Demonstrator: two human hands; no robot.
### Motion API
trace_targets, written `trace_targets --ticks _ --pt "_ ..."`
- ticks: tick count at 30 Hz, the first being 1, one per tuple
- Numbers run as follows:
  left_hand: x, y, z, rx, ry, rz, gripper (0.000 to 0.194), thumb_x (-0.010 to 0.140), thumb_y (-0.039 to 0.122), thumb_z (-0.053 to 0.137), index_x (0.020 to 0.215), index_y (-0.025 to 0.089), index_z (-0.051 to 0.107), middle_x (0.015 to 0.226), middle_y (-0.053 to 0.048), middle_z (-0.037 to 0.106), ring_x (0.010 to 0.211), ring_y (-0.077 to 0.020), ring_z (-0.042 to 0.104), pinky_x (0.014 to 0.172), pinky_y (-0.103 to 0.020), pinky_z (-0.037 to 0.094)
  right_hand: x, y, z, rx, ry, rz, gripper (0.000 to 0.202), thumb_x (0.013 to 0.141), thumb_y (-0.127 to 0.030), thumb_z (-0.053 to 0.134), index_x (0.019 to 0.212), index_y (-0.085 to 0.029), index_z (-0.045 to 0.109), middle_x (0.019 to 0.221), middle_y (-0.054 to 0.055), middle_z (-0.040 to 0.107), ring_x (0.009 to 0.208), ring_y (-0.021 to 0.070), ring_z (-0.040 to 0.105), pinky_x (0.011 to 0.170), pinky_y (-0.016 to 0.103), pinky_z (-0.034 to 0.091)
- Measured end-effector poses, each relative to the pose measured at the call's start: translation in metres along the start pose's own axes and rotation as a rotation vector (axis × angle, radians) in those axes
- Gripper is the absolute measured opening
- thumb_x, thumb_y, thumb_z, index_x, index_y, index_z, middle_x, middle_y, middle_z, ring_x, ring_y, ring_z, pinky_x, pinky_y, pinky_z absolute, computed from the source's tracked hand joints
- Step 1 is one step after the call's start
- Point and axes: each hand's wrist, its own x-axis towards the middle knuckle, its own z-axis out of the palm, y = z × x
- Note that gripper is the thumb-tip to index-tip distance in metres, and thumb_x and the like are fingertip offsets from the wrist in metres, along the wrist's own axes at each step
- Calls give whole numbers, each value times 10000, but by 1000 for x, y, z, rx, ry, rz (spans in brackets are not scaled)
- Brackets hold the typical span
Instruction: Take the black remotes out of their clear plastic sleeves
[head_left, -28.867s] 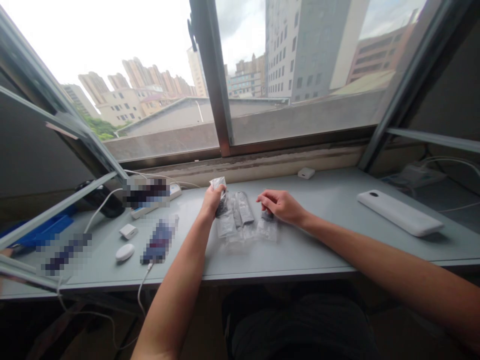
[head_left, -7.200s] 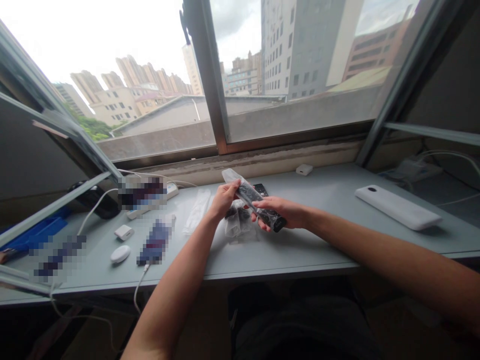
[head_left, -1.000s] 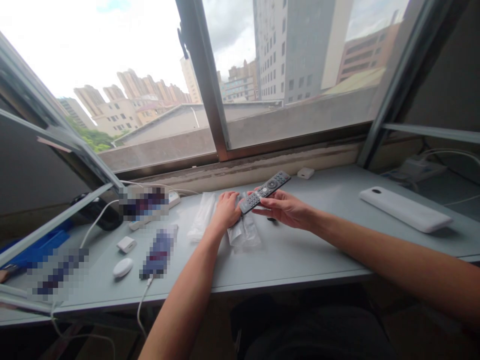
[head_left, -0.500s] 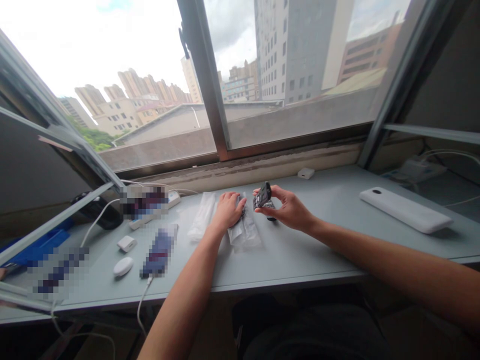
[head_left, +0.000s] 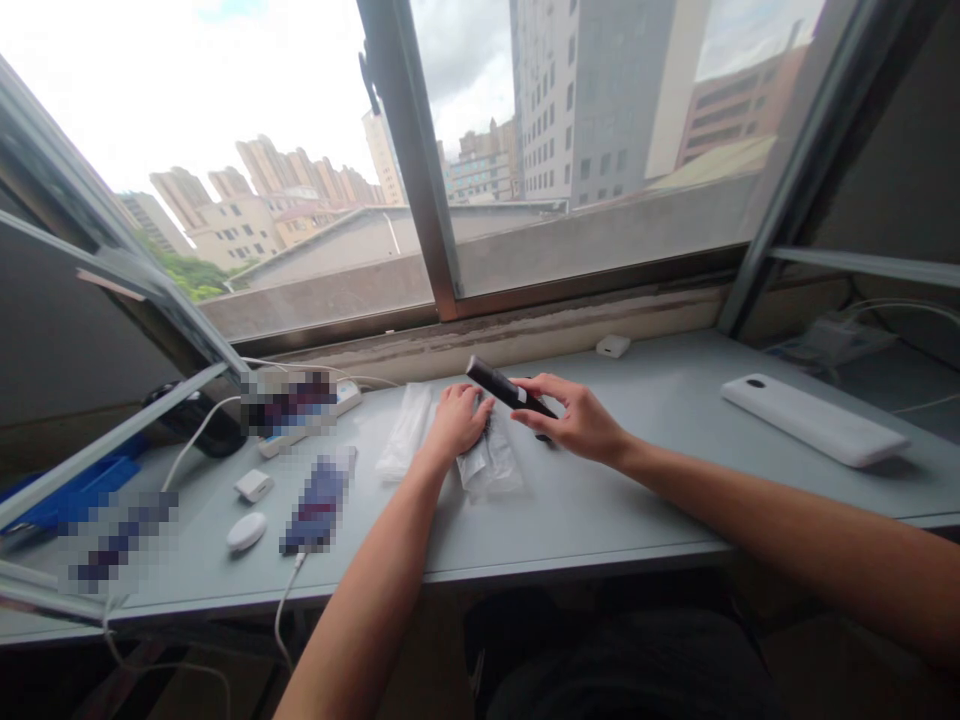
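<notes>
At the far left, a blue tray (head_left: 90, 478) lies behind the metal frame (head_left: 161, 415), near a dark rounded object (head_left: 202, 425). Next come a white power strip (head_left: 348, 399), a white charger (head_left: 254, 486) and a white oval case (head_left: 246, 533), all on the grey tabletop (head_left: 660, 500). Beside them is a pixelated item (head_left: 319, 500), a white cable (head_left: 282, 600) running from its near end. Clear plastic sleeves (head_left: 403, 440) lie just left of the left hand (head_left: 459, 420), which rests palm down, fingers extended, on a clear plastic bag (head_left: 495, 470) (something dark shows inside it). To the right, the right hand (head_left: 564, 412) grips a black remote control (head_left: 499, 384) between thumb and fingers, tilted above the bag, its far end raised. A dark object (head_left: 542, 437), partly hidden, sits beneath that hand. Farther right stand a small white box (head_left: 613, 346) near the window wall and a long white device (head_left: 814, 420).
</notes>
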Motion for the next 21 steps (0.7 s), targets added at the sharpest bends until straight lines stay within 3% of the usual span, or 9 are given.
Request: trace_targets --ticks 4,8,13,16,18,21 --pt "0 1 0 2 -36 -31 482 1103 476 506 1380 143 717 1466 -191 662 1454 -332 526 1280 -480 388 5 0 1 346 -33 275 294 1016 -487 739 1114 -214 785 1039 99 804 880 247 696 801 356 594" --pt "1 0 0 2 -31 -23 456 1103 483 510 1370 186 728 1453 -163 673 1441 -319 541 1286 -474 388 12 1 -2 756 -36 604 298 1117 -425 550 1081 -185 721 999 111 796 726 197 674 636 303 589" --pt "0 0 1 -2 -27 -22 444 1104 480 515 1370 197 731 1457 -160 668 1451 -315 540 1279 -479 401 15 -1 -10 1057 -62 725 305 1138 -392 537 1146 -153 726 773 36 673 646 161 606 583 260 573" --pt "0 0 0 3 -33 -24 468 1108 483 510 1385 174 726 1469 -172 661 1461 -321 531 1281 -476 402 16 -2 -11 1067 -20 743 175 1103 -271 608 1113 -147 730 739 17 651 641 144 617 566 227 568" --pt "0 1 0 7 -39 -34 478 1110 489 505 1396 172 721 1482 -170 654 1469 -325 521 1279 -478 406 16 -3 -10 982 32 773 127 1087 -227 622 1116 -158 725 865 58 743 706 159 684 591 238 603" --pt "0 1 0 15 -44 -48 484 1111 496 502 1407 179 716 1495 -163 647 1476 -326 511 1273 -473 413 17 -5 -10 911 45 805 221 1124 -318 569 1171 -153 709 1098 138 806 759 187 731 565 258 616"
